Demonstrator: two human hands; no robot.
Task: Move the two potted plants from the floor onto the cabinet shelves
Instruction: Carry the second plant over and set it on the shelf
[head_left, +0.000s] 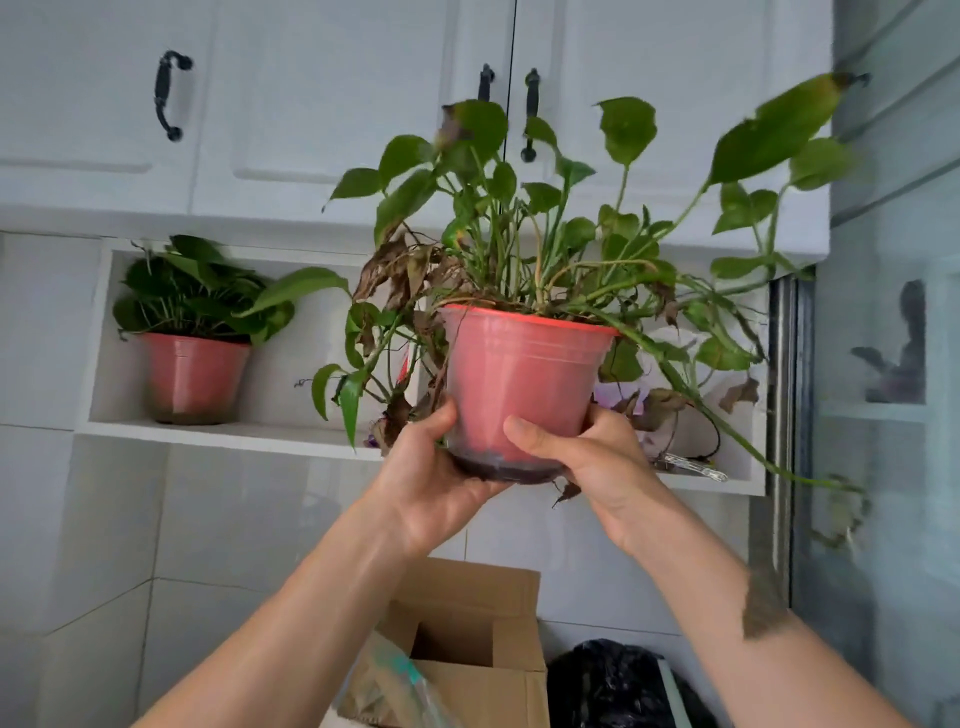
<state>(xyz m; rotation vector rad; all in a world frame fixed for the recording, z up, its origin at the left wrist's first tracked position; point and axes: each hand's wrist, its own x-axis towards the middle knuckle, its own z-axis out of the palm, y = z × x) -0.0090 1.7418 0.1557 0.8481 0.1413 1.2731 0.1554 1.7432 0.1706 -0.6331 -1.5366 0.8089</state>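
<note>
Two potted plants, red plastic pots. First potted plant (195, 376) — standing in the left compartment of the open cabinet shelf (234, 434), under white cupboard doors (322, 104). Second potted plant (519, 384) — held aloft in front of the shelf, upright; left hand (436, 483) and right hand (587, 457) cup its base, fingers curled round the pot. Cardboard box (467, 649) and black bag (618, 680) below, near.
</note>
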